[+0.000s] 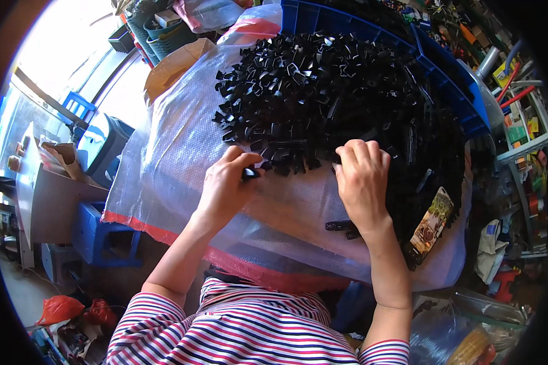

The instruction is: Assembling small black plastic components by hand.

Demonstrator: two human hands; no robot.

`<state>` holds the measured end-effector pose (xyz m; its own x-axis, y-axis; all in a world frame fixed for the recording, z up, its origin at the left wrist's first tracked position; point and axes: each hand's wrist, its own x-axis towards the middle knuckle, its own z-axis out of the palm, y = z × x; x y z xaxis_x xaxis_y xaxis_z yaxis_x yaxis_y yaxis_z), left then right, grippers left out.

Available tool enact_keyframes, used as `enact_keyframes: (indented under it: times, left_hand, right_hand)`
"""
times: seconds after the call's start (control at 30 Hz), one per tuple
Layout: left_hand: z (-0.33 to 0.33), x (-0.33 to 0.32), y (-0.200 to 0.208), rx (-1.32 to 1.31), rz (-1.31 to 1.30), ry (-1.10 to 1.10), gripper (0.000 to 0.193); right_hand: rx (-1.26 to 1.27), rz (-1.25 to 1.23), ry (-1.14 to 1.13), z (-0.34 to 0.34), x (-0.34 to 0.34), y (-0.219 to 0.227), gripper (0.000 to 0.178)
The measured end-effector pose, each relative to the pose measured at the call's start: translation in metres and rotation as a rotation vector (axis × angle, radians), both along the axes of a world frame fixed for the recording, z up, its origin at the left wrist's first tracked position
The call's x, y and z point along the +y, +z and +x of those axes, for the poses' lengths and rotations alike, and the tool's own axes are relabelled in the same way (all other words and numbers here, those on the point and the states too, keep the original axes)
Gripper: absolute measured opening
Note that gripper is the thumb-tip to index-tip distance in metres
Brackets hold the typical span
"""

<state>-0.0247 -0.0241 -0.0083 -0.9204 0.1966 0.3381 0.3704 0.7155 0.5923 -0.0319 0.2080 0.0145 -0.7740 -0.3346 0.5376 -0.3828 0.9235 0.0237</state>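
A large heap of small black plastic parts (310, 91) lies on a white woven sheet (176, 152) with a red edge. At the heap's near left edge, my left hand (225, 185) is closed with a small black plastic part (250, 174) between thumb and fingers. My right hand (362, 179) is at the near side of the heap, fingers bent down and pinched together at the black parts. What its fingertips hold is partly hidden and blends with the heap. A few loose black pieces (341, 227) lie just below my right hand.
A phone-like slab with a colourful picture (432, 228) lies to the right on the sheet. Blue plastic crates (450, 79) border the heap's far side. Blue stools (106, 234) stand at left, and a cluttered shelf (526, 149) at right. Red bags (61, 310) lie lower left.
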Motion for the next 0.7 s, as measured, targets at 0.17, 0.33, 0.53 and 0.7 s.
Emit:
enact_keyframes:
  times: [0.17,0.33,0.53,0.7]
  left_hand:
    - [0.000,-0.002,0.016,-0.437,0.676,-0.096,0.020]
    - [0.001,0.018,0.019,-0.748,1.128,-0.285,0.028]
    - [0.004,0.040,0.017,-0.854,1.311,-0.365,0.024]
    - [0.009,0.047,0.012,-0.847,1.395,-0.417,0.016]
  right_hand:
    - [-0.224,-0.487,0.195,0.024,-0.009,0.029,0.027]
    - [-0.549,-0.912,0.144,0.055,-0.016,0.024,0.028]
    - [-0.538,-1.007,0.159,0.079,-0.020,0.015,0.027]
    - [-0.491,-0.966,0.158,0.083,-0.016,0.013,0.024]
